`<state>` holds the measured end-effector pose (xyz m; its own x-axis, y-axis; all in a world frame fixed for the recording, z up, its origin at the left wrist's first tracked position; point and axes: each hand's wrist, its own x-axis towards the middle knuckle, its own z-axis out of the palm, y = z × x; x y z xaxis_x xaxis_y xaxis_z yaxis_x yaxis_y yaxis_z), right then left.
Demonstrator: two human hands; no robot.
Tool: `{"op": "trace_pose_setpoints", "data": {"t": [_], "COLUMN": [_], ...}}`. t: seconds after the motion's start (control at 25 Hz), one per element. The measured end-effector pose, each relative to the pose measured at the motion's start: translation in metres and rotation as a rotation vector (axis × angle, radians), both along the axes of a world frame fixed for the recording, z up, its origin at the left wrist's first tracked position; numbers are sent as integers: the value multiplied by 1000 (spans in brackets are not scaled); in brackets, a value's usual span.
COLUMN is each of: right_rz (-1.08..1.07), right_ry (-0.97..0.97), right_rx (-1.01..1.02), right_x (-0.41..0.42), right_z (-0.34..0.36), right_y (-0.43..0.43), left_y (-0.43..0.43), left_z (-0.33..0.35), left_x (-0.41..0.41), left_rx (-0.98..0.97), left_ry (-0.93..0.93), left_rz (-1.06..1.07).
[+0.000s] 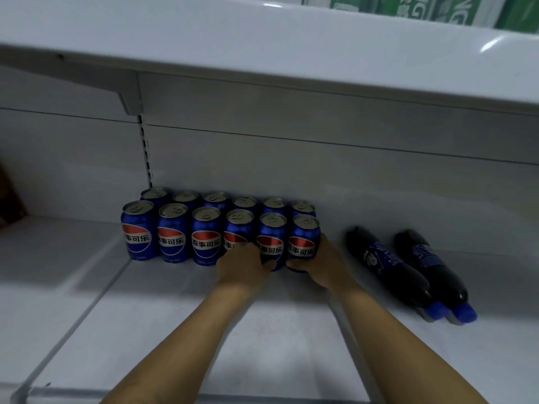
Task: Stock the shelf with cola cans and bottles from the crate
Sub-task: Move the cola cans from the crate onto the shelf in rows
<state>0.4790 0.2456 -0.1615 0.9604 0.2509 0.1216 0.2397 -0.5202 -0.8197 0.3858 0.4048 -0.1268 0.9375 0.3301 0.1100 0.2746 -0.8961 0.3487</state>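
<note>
Two rows of blue cola cans (204,237) stand upright at the back of the white shelf (175,316). The left hand (245,265) curls round the fifth front can (270,240). The right hand (322,262) curls round the end can (303,240). Two dark bottles (388,266) lie flat, side by side, to the right.

The shelf floor (204,330) lies open in front of the cola cans (204,237) and to their left. The cans stand packed in two rows, with no passage between them. A bare gap separates them from two bottles (388,266) lying flat. The upper shelf (262,53) caps headroom. A blurred brown thing (8,196) possibly narrows the far left.
</note>
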Motion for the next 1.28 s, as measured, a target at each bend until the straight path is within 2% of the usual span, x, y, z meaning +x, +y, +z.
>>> {"op": "trace_pose_setpoints", "data": {"t": [0.12, 0.2, 0.32, 0.48, 0.76, 1.08, 1.28], "right_rz": [-58, -168, -343, -334, -312, -444, -584], "right_ry": [23, 13, 41, -28, -82, -93, -121], "right_rx": [30, 19, 146, 331, 269, 288, 362], "right_x": [-13, -36, -72, -138, -209, -251, -300], "right_z": [-2, 11, 30, 27, 19, 14, 7], "right_y": [10, 18, 23, 16, -8, -87, -186], "left_y": [1, 8, 17, 19, 0, -78, -182], "left_z": [-1, -3, -1, 6, -8, -4, -1], "left_x": [-20, -36, -61, -94, -112, -133, -155], "left_rx": [-158, -296, -464, -627, -853, -896, -878], "left_ry": [-18, -65, -172, -231, -167, -133, -76], "left_rz": [-47, -94, -186, -320, -414, -564, -722]}}
